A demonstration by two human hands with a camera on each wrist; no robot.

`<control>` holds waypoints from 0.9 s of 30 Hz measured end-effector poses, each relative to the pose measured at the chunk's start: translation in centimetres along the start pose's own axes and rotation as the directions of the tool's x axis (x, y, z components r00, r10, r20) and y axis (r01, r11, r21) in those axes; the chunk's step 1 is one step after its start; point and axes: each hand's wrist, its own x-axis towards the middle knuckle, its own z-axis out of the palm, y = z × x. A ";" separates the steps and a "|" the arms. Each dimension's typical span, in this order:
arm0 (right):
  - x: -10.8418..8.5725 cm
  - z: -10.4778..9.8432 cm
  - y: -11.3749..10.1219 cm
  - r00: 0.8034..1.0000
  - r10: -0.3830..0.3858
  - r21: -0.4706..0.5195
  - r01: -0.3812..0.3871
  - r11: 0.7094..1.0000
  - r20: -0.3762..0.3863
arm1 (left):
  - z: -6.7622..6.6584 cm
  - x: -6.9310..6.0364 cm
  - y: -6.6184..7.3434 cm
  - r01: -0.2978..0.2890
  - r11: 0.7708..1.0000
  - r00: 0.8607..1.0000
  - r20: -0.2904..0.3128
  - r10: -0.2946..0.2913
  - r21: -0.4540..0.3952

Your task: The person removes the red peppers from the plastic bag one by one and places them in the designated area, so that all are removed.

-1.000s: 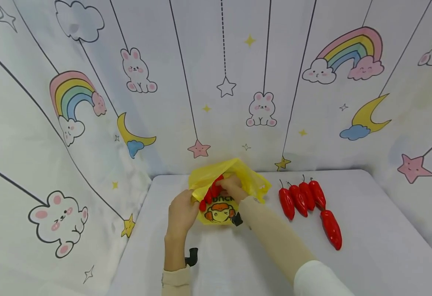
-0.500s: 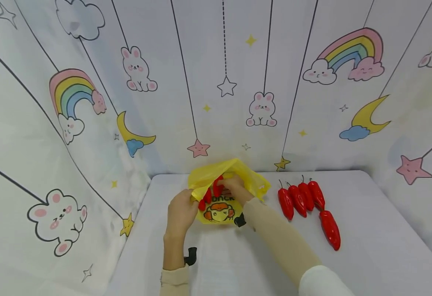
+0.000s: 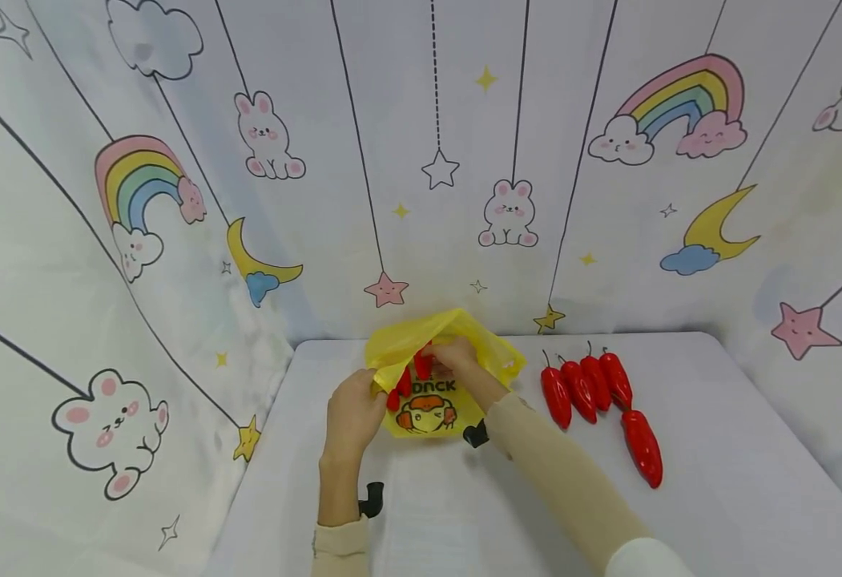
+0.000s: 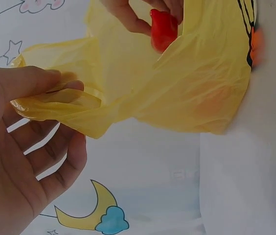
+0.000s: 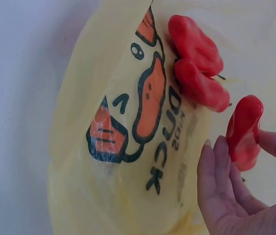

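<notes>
A yellow plastic bag (image 3: 438,324) with a printed duck stands at the back of the table, its mouth spread. My left hand (image 3: 352,413) pinches the left edge of that mouth between thumb and fingers, as the left wrist view also shows. My right hand (image 3: 457,357) reaches into the bag. Between its thumb and fingers it holds a red chili pepper (image 5: 244,129). In the right wrist view, two more peppers (image 5: 196,46) lie together inside the bag near the held one. The bag's film partly covers the right fingers in the left wrist view.
Several red chili peppers (image 3: 556,397) lie on the white table (image 3: 723,417) to the right of the bag, most side by side and one nearer the front. A printed white curtain (image 3: 348,160) rises behind the table and along its sides.
My right forearm has shifted slightly to the right, with the hand still inside the bag holding the pepper. The left hand keeps its grip on the bag's edge.
</notes>
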 end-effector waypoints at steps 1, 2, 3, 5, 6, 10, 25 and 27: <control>-0.2 -0.2 0.0 1.000 -0.003 0.001 0.003 1.000 0.002 | 0.1 0.0 0.0 0.001 1.000 1.000 -0.002 -0.001 0.001; -0.4 -0.3 -0.1 1.000 -0.005 -0.001 0.005 1.000 0.004 | 0.1 0.0 0.0 0.001 1.000 1.000 -0.005 -0.001 0.002; -0.6 -0.5 -0.1 1.000 -0.008 -0.005 0.008 1.000 0.005 | 0.1 0.0 0.0 0.000 1.000 1.000 -0.009 0.000 0.003; -1.0 -0.8 -0.2 1.000 -0.011 -0.025 0.011 1.000 0.011 | 0.2 -0.1 0.0 0.000 1.000 1.000 -0.014 0.001 0.008; -1.2 -0.9 -0.2 1.000 -0.011 -0.036 0.012 0.999 0.015 | 0.2 0.0 0.0 0.000 1.000 1.000 -0.017 0.000 0.011; -2.1 -1.4 -0.3 1.000 -0.002 -0.066 0.004 0.998 0.029 | 0.2 0.0 0.0 -0.006 1.000 1.000 -0.026 0.007 0.029; -5.8 -3.3 0.1 0.992 -0.060 -0.098 0.071 0.993 0.109 | 0.0 0.2 0.1 0.011 0.998 0.996 -0.087 -0.005 0.067; -6.1 -3.6 0.2 0.991 -0.064 -0.100 0.076 0.992 0.116 | 0.0 0.2 0.1 0.016 0.998 0.995 -0.098 -0.010 0.063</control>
